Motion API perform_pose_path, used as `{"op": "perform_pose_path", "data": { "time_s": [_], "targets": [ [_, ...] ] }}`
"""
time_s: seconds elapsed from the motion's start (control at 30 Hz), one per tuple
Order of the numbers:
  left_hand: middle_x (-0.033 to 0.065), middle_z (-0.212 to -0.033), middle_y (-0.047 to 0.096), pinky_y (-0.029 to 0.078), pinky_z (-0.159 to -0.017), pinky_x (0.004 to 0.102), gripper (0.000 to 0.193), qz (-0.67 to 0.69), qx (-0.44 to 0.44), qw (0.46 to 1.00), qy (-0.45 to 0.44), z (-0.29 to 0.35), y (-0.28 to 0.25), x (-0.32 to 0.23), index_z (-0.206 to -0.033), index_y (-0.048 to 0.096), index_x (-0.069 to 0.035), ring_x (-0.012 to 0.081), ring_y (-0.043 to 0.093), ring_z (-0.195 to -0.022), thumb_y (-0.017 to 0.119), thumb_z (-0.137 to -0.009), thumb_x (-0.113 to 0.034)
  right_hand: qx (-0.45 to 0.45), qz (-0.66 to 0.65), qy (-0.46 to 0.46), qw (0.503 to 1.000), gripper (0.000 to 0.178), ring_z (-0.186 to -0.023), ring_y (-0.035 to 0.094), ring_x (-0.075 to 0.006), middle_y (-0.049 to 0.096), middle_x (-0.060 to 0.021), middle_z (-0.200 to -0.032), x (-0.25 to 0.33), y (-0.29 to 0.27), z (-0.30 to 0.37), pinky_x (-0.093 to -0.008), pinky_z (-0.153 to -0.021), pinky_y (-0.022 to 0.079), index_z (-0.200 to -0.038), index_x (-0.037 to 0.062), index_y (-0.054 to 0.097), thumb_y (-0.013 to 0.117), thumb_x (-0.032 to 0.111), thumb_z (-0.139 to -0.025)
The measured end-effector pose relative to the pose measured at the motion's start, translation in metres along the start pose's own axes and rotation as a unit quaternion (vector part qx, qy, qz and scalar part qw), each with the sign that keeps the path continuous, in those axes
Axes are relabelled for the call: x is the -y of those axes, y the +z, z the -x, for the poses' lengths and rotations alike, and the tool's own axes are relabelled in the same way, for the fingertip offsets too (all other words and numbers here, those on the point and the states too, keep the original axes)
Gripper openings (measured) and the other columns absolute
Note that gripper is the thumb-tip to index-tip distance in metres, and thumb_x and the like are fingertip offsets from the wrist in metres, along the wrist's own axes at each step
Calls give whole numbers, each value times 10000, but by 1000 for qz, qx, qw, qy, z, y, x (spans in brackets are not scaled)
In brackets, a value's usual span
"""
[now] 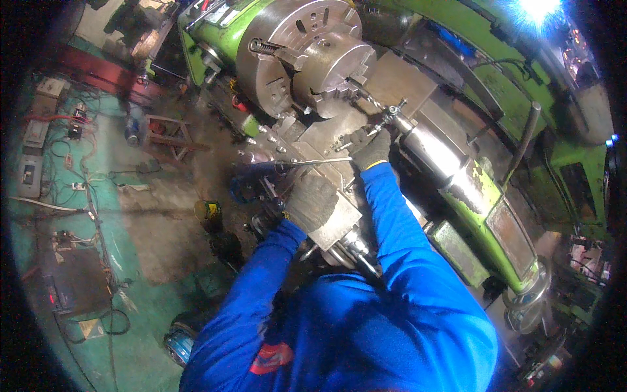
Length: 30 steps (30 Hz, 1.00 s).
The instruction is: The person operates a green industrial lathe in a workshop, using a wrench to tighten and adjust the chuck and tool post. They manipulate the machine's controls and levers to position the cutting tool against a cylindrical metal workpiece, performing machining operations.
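My right hand point(371, 149), in a dark grey glove with a yellow cuff, is closed beside the lathe's drill chuck point(390, 116). What its fingers grip is partly hidden; a small metal bar shows at them. A twist drill bit point(372, 101) points from the drill chuck toward the big jawed lathe chuck point(334, 68). My left hand point(312, 201), gloved too, lies with fingers forward on the flat metal slide plate point(341, 221). Beyond it, a thin bright rod point(320, 161) runs crosswise from a dark and blue part toward my right hand.
The green tailstock point(480, 189) with its bright quill point(431, 149) stands at the right, its handwheel point(526, 291) nearer me. A lever point(522, 140) rises behind it. Cables and electrical boxes point(31, 175) lie on the green floor at left. A bright light glares at top right.
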State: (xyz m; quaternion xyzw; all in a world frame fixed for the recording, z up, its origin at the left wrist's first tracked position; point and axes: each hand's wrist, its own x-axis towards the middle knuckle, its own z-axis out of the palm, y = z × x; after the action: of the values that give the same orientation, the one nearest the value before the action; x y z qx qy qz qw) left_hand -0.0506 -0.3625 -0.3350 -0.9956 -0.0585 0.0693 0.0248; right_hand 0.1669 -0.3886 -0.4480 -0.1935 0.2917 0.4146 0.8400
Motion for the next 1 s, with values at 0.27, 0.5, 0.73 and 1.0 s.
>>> {"op": "perform_pose_path", "data": {
  "time_s": [0.27, 0.5, 0.73, 1.0],
  "targets": [
    [97, -869, 720, 504, -832, 480, 203, 7, -31, 999, 23, 4, 1, 0, -832, 745, -130, 289, 683, -864, 633, -865, -296, 0, 62, 88, 994, 388, -422, 254, -167, 274, 23, -502, 20, -1, 16, -372, -438, 269, -736, 164, 530, 441, 433, -1001],
    [102, -946, 687, 479, -886, 499, 215, 24, 34, 999, 11, 2, 1, 4, -860, 716, -125, 306, 645, -944, 608, -891, -308, -3, 184, 25, 983, 411, -382, 334, -168, 394, 15, -523, 19, 0, 21, -356, -398, 280, -741, 210, 494, 388, 476, -1034],
    [136, -863, 720, 510, -869, 517, 265, 77, -70, 995, 3, 4, 2, 3, -845, 750, -97, 341, 685, -896, 593, -901, -303, -14, 191, 52, 980, 453, -389, 296, -201, 318, 13, -483, 31, 1, 30, -371, -417, 256, -655, 212, 449, 404, 451, -1037],
    [99, -975, 680, 464, -908, 506, 235, 73, -32, 997, -3, 8, 21, 5, -901, 705, -126, 299, 633, -981, 585, -919, -327, 10, 223, 16, 975, 418, -407, 334, -207, 359, 2, -523, 29, -10, 25, -387, -421, 297, -733, 189, 515, 391, 434, -1049]
  ]
}}
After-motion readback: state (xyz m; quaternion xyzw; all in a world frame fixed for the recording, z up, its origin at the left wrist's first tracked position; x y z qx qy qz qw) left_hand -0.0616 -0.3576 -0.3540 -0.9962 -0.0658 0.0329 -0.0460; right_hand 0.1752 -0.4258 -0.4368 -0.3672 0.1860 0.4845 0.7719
